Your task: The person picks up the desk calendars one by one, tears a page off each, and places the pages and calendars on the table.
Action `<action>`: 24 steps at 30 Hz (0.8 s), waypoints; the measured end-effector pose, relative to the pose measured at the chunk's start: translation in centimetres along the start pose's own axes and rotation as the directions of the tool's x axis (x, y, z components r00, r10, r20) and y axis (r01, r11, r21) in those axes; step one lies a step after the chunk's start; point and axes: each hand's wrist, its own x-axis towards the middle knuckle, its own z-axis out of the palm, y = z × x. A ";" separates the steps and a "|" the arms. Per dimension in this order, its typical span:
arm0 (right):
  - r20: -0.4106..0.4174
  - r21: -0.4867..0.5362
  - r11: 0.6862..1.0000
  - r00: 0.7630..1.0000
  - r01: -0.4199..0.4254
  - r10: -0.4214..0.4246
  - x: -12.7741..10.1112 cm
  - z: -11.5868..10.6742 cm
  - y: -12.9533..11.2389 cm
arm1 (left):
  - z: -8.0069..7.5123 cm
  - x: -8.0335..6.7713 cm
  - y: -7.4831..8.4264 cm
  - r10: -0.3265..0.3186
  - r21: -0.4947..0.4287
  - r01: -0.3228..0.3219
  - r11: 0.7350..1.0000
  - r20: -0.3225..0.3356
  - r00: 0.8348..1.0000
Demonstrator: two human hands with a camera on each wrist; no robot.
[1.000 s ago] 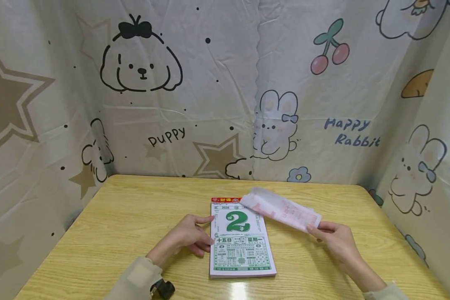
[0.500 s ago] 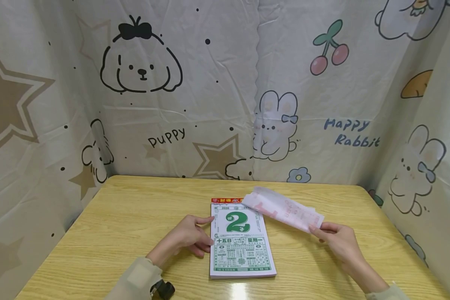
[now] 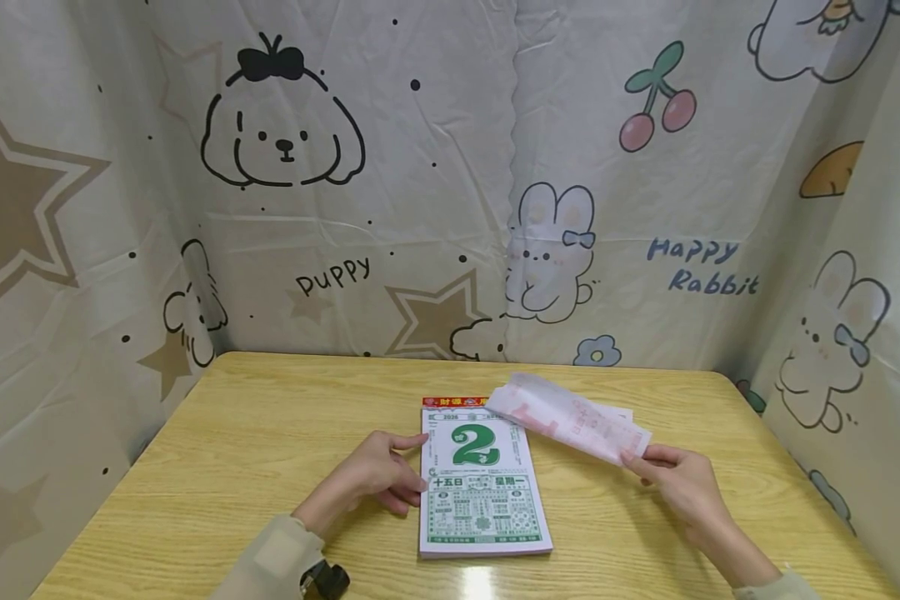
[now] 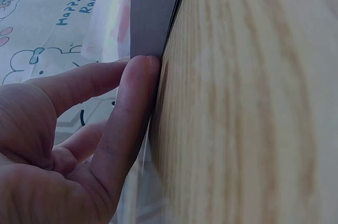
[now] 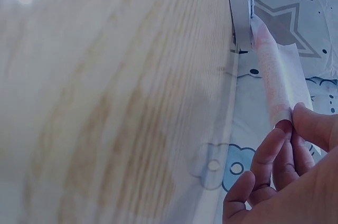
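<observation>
A tear-off calendar pad (image 3: 483, 483) lies in the middle of the wooden table (image 3: 255, 450), its top sheet showing a big green 2. My left hand (image 3: 378, 477) rests at the pad's left edge with fingers on it; in the left wrist view a fingertip (image 4: 138, 84) presses against the pad's side (image 4: 153, 12). My right hand (image 3: 671, 475) pinches the lower corner of a pink-printed calendar sheet (image 3: 570, 427), held curled above the pad's upper right corner. In the right wrist view the rolled sheet (image 5: 272, 76) runs from my fingers (image 5: 288, 129) toward the pad (image 5: 240, 12).
Cartoon-printed fabric walls (image 3: 450, 183) close in the table on the left, back and right. A second pale sheet (image 3: 621, 413) lies flat on the table behind the held one. A small black device (image 3: 326, 577) sits on my left wrist.
My right hand has drifted slightly right with the pink sheet, uncovering the edge of a sheet lying behind it. The left hand and the pad have not moved.
</observation>
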 end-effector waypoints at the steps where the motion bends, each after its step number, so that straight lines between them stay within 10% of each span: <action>1: 0.000 0.001 1.000 1.000 -0.001 0.001 0.0 0.0 0.0 | 0.0 0.0 0.0 0.001 0.000 -0.001 1.000 0.000 1.000; 24: -0.012 0.010 1.000 1.000 0.008 -0.008 0.1 -0.6 -0.3 | 0.0 0.1 0.0 0.011 -0.004 -0.011 1.000 0.004 1.000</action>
